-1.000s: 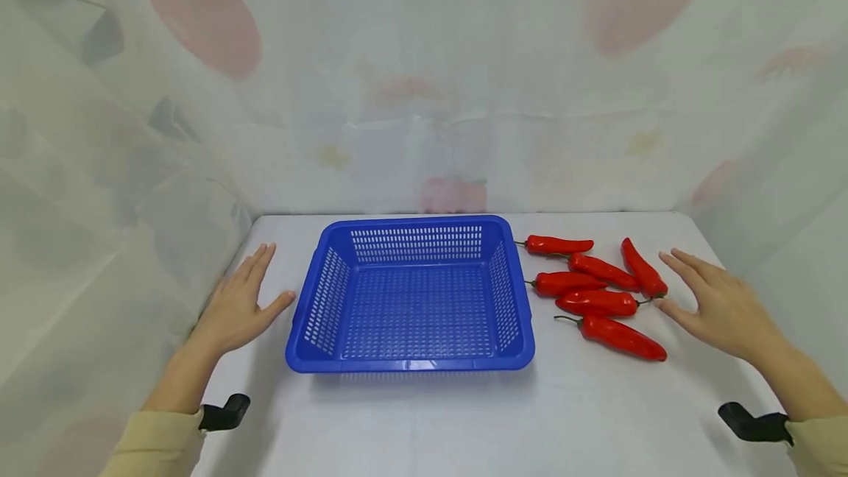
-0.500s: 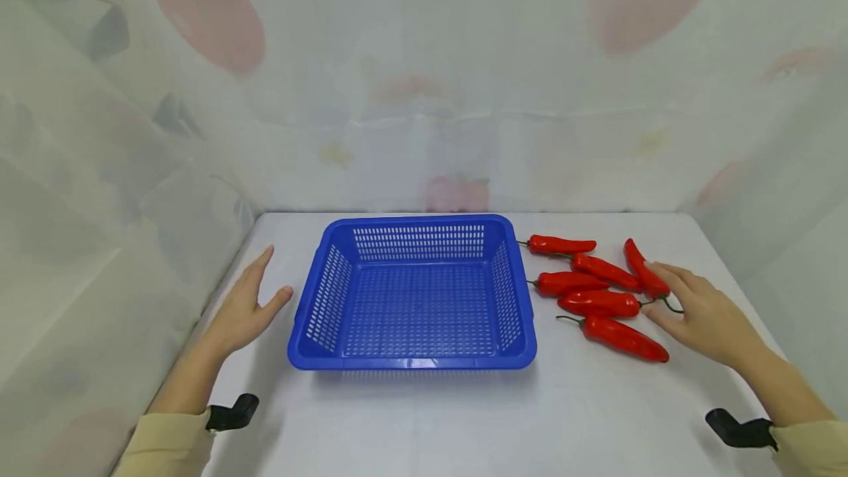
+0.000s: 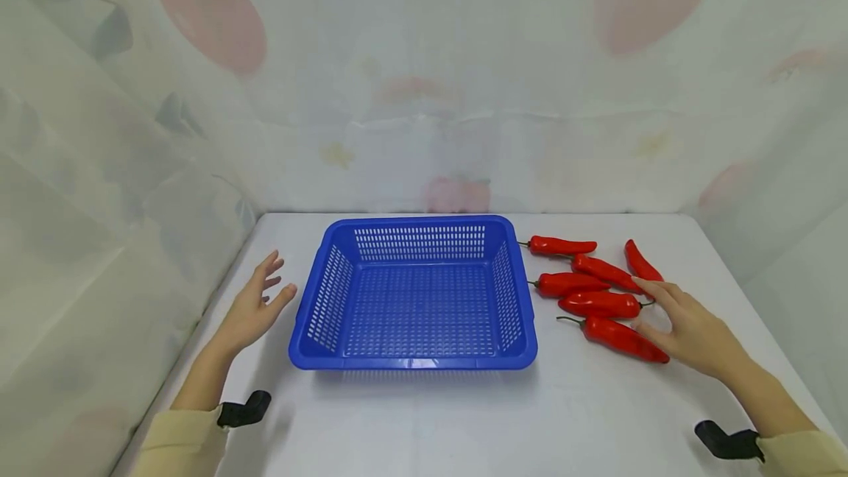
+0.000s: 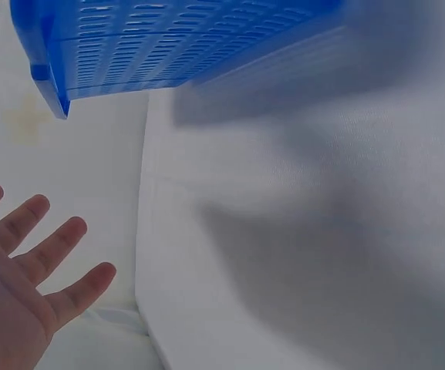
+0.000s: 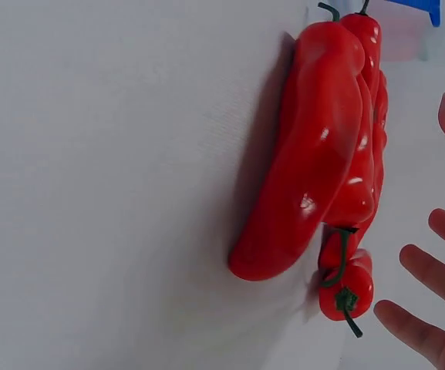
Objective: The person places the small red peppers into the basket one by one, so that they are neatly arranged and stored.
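Note:
Several red chili peppers lie on the white table to the right of a blue plastic basket. My right hand hovers at their right side, fingers spread and holding nothing. In the head view it covers the lower end of the rightmost pepper and reaches over the tip of the front pepper. The right wrist view shows the fingers apart from the peppers. Left of the basket, my left hand is raised with loosely bent fingers, touching nothing; its spread fingers appear in the left wrist view.
The basket's slotted side rises close to the left hand. A patterned curtain hangs behind the table and along both sides. Some peppers lie close against one another, stems pointing different ways.
My right hand has moved left from the table's right side to over the peppers' edge. My left hand has shifted slightly right and its fingers have bent a little. The peppers and basket stay put.

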`<state>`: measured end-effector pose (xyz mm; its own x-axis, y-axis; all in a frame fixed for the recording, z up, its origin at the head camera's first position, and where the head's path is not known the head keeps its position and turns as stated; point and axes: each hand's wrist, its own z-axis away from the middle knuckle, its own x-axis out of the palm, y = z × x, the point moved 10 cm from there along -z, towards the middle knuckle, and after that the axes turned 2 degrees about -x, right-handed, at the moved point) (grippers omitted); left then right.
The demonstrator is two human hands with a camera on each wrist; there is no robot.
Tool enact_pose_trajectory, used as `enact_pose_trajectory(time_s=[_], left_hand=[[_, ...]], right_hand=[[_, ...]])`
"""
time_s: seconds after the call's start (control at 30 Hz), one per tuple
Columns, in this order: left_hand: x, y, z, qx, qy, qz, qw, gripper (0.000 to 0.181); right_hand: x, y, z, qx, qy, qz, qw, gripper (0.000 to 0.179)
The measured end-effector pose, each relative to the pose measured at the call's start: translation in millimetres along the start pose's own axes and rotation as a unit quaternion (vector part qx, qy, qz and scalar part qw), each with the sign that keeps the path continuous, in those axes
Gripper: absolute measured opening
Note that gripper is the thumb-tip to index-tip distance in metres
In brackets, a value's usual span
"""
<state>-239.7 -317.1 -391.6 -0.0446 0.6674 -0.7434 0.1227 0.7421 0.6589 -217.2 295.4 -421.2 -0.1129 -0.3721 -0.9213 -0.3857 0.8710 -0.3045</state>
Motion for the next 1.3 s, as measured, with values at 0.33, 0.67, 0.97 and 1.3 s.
enact_pose_trajectory(time_s=[0.33, 0.67, 0.97, 1.3], left_hand=[[13.3, -13.2, -3.9, -0.044, -0.041, 0.022, 0.998, 0.07], [24.2, -9.3, -9.6, -0.063, -0.056, 0.063, 0.9944, 0.066], [34.2, -10.7, -12.1, -0.087, -0.084, 0.081, 0.9893, 0.068], [41.0, -0.1, -14.1, -0.101, -0.113, 0.137, 0.979, 0.063]], right_hand=[[9, -7, 5.4, -0.025, 0.023, 0.001, 0.9994, 0.069], [20, -8, 8.3, -0.024, 0.012, 0.003, 0.9996, 0.071], [26, -6, 11.0, -0.012, 0.0, 0.007, 0.9999, 0.07], [29, -7, 12.1, -0.013, -0.001, 0.009, 0.9999, 0.07]])
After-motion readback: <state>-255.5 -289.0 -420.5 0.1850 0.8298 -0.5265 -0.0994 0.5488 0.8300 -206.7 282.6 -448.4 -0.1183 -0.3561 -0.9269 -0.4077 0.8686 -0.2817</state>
